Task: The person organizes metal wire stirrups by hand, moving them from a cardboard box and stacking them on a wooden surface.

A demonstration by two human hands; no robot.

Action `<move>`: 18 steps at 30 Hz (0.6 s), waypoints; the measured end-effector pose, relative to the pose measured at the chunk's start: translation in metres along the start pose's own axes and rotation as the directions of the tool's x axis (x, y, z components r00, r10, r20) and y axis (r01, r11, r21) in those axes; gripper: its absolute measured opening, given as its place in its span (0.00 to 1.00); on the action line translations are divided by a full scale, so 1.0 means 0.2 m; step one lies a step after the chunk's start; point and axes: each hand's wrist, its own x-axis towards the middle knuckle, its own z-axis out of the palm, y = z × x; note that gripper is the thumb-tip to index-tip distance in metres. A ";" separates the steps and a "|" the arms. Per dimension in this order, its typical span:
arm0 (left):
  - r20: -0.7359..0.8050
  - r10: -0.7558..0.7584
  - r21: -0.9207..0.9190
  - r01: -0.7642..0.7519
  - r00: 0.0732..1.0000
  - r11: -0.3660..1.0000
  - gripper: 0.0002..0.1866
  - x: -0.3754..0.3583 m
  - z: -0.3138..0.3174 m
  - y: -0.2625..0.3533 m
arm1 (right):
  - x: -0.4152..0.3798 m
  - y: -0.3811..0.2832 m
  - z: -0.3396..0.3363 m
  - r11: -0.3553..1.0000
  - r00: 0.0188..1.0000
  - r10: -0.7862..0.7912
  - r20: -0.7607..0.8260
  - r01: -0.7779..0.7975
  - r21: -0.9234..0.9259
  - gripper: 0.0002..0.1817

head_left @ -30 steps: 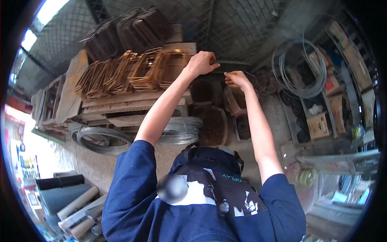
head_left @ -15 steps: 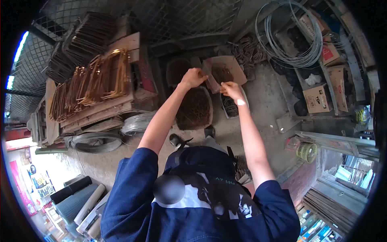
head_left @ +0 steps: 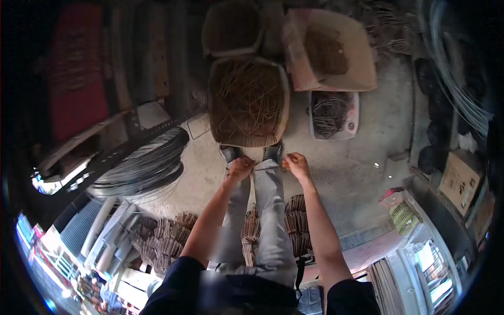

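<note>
My left hand (head_left: 241, 167) is closed in front of my shins, with its fingers curled together. Level with it, a little to the right, my right hand (head_left: 297, 165) is pinched closed. A thin dark piece of wire (head_left: 268, 168) runs across the gap between the two hands, its ends hidden in the fingers. Just beyond my shoes stands a bin (head_left: 285, 113) holding a tangle of rusty wire pieces (head_left: 249, 100). To its right is a small white container (head_left: 355, 129) with short dark metal pieces inside.
A cardboard box (head_left: 362, 68) with rusty pieces stands behind the small container, and another bin (head_left: 209, 50) is at the back. Wire coils (head_left: 139, 168) lie to the left. Bundles of brown bent metal (head_left: 296, 226) sit near my legs. A green basket (head_left: 403, 218) is at right.
Both hands have come back from the cardboard box toward my shins, and the thin wire now shows between them. My view has tilted further down, showing my legs and the bundles.
</note>
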 end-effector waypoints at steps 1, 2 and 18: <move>0.015 0.028 -0.022 -0.027 1.000 0.999 0.15 0.08 0.04 -0.15 | 0.12 0.07 0.03 1.000 1.000 -0.007 -0.025 0.007 -0.007 0.11; 0.014 -0.003 -0.034 0.003 1.000 0.999 0.15 0.20 0.06 -0.29 | 0.25 0.11 0.06 1.000 0.998 -0.024 -0.051 0.023 -0.014 0.12; -0.384 0.089 -0.123 -0.146 0.919 0.982 0.16 1.02 -0.15 -0.43 | 1.50 -0.62 0.94 0.963 0.959 -0.202 0.198 0.158 0.220 0.20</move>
